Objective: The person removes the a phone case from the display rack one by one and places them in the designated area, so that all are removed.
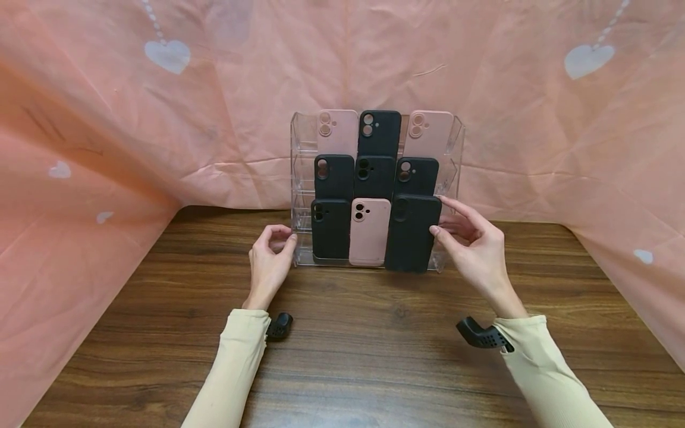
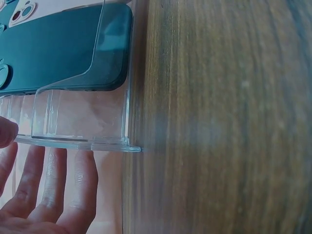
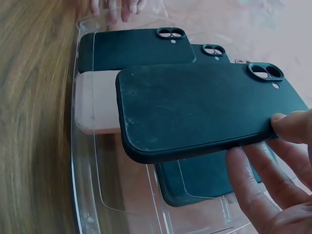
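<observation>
A clear acrylic stand (image 1: 304, 137) bears tiers of phone cases. My right hand (image 1: 478, 252) pinches a black phone case (image 1: 413, 238) by its right edge, thumb on the face and fingers behind. In the right wrist view this case (image 3: 195, 107) is tilted in front of the lowest tier, its lower end apart from the stand's front lip. My left hand (image 1: 270, 255) grips the stand's left side wall (image 2: 83, 145), thumb on one side and fingers on the other. On the lowest tier stand a black case (image 1: 332, 235) and a pink case (image 1: 370, 238).
Behind, the middle tier holds black cases (image 1: 334, 177), and the top tier has two pink cases (image 1: 338, 134) with a black case (image 1: 380, 134) between them. A brown wooden table (image 1: 342, 356) lies under the stand. Pink fabric (image 1: 257, 77) hangs behind and at both sides.
</observation>
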Available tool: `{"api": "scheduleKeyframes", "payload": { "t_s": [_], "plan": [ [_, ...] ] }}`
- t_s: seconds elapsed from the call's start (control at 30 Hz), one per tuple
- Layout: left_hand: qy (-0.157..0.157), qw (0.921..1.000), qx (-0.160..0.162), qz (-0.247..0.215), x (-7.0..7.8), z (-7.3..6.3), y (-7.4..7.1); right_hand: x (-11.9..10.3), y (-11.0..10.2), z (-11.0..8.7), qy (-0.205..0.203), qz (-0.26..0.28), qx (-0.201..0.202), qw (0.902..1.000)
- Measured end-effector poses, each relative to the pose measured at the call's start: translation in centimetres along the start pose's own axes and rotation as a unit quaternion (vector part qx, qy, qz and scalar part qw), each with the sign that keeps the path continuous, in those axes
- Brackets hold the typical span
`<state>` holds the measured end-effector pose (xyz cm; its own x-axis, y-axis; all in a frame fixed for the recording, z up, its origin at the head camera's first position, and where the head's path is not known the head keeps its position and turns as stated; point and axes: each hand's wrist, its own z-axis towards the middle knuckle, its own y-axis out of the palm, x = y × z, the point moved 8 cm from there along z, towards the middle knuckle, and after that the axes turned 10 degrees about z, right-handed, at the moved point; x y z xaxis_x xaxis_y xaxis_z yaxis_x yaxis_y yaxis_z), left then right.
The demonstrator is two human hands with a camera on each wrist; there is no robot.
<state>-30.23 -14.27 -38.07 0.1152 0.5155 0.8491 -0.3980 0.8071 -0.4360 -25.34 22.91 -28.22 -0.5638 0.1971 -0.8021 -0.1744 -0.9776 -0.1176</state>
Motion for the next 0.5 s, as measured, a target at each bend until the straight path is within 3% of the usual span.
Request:
{"api": "scheduleKeyframes", "payload": {
  "t_s": [0.5],
  "plan": [
    [0.000,1.0000,-0.007,-0.001,0.0,0.0,0.0,2.0,1.2,-2.1,0.065,0.102,-0.041,0.9919]
  ]
}}
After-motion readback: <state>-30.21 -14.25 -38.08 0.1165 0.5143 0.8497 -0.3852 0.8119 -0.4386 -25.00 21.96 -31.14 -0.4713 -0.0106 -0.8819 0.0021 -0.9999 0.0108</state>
